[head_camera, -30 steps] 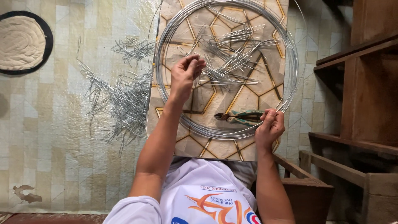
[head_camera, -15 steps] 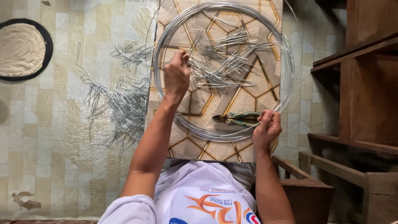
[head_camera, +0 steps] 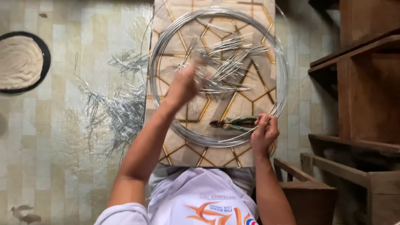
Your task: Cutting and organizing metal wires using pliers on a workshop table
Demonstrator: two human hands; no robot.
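Sorting cut wires (head_camera: 227, 68), frame centre: left hand (head_camera: 183, 85) blurred, grip state unclear; right hand (head_camera: 263, 132) pinching wire coil (head_camera: 285, 75) nr pliers (head_camera: 233, 123). Next needs pliers.

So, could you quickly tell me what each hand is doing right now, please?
Left hand: blurred over the cut wire pieces; grip cannot be told.
Right hand: closed on the wire coil, beside the pliers.

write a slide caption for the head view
Left hand over cut wire pieces; right hand grips wire coil beside pliers.
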